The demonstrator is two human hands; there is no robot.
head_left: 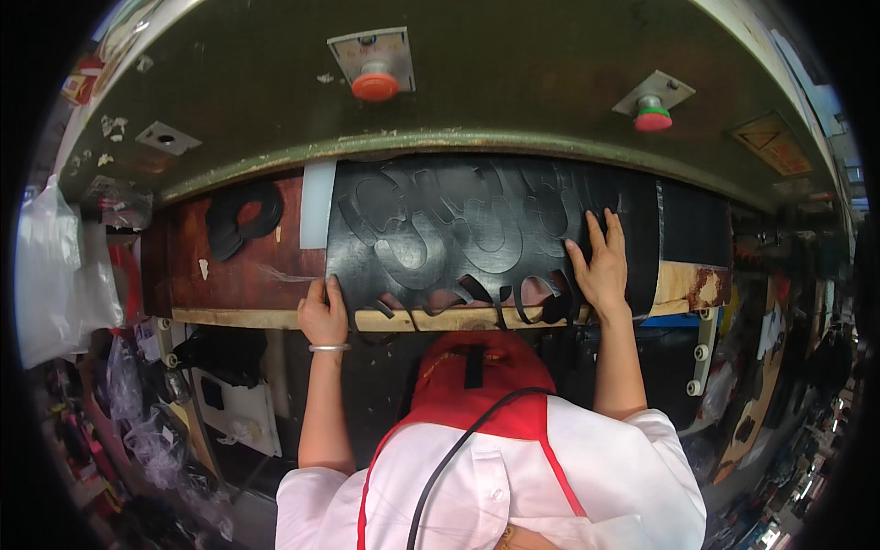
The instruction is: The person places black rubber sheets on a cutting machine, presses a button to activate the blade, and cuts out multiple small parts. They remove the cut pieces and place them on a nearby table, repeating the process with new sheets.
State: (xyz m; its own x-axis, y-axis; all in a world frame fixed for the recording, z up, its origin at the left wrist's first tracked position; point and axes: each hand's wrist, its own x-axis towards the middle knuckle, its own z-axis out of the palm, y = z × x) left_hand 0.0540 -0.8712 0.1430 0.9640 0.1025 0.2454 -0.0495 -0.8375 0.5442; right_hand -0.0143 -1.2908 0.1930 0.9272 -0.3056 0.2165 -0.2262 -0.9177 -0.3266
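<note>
- A black sheet [486,229], cut through with curved shapes, is spread on the wooden bed [247,275] under the green press head [477,82].
- The sheet's near-left corner is pinched by the left hand [323,314], fingers curled over the edge.
- The right hand [600,266] is laid flat and open on the sheet's right part, gripping nothing.
- A triangular warning sign [772,142], orange and yellow, is seen far right on the press head.
- A red button [375,85] and a red-and-green button [653,117] are mounted on pale square plates.
- Black cut-out pieces [240,218] are left lying on the bed, left of the sheet.
- Clear plastic bags [64,275] are hung at the left; cluttered racks are glimpsed on the right.
</note>
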